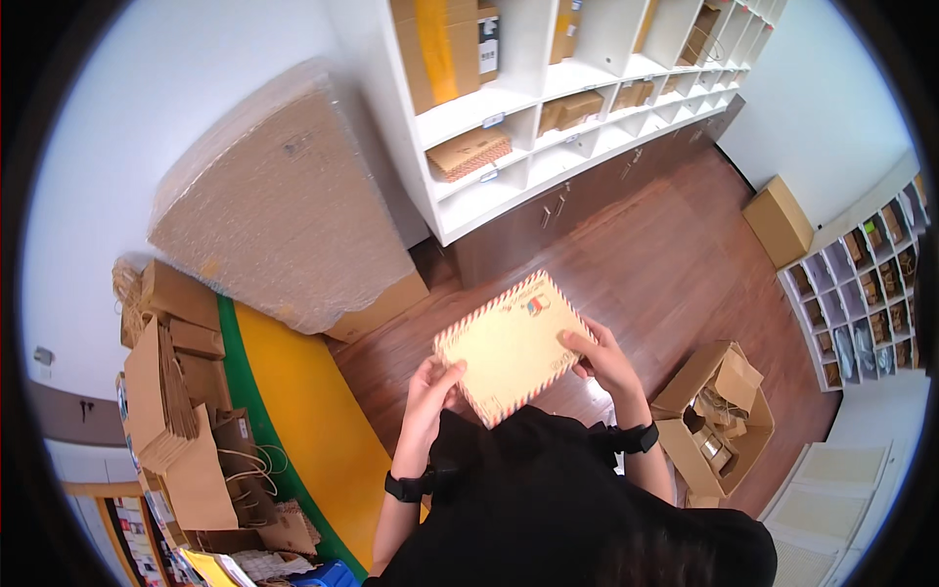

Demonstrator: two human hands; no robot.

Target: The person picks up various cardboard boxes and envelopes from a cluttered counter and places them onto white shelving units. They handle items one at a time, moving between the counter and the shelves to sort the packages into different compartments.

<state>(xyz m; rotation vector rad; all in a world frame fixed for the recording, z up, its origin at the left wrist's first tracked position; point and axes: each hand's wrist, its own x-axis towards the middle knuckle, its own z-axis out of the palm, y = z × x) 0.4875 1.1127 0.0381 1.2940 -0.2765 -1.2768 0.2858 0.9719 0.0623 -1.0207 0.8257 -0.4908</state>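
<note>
Both hands hold a kraft paper airmail envelope (pixel 513 352) with a red, white and blue striped border; whether it is one or a stack cannot be told. My left hand (pixel 434 381) grips its lower left edge, thumb on top and fingers underneath. At the right edge, my right hand (pixel 601 356) pinches it the same way. The envelope is tilted, with a printed stamp design near its top right corner. Similar striped envelopes (pixel 469 152) lie stacked in a compartment of the white shelf ahead.
White shelving (pixel 433 176) with cartons stands over dark cabinets (pixel 513 227). A wrapped bulky item (pixel 279 198) leans at the left, above paper bags and flattened cardboard (pixel 158 389) by a yellow and green surface (pixel 308 374). An open carton (pixel 759 440) sits on the floor at right, near a pigeonhole rack (pixel 829 330).
</note>
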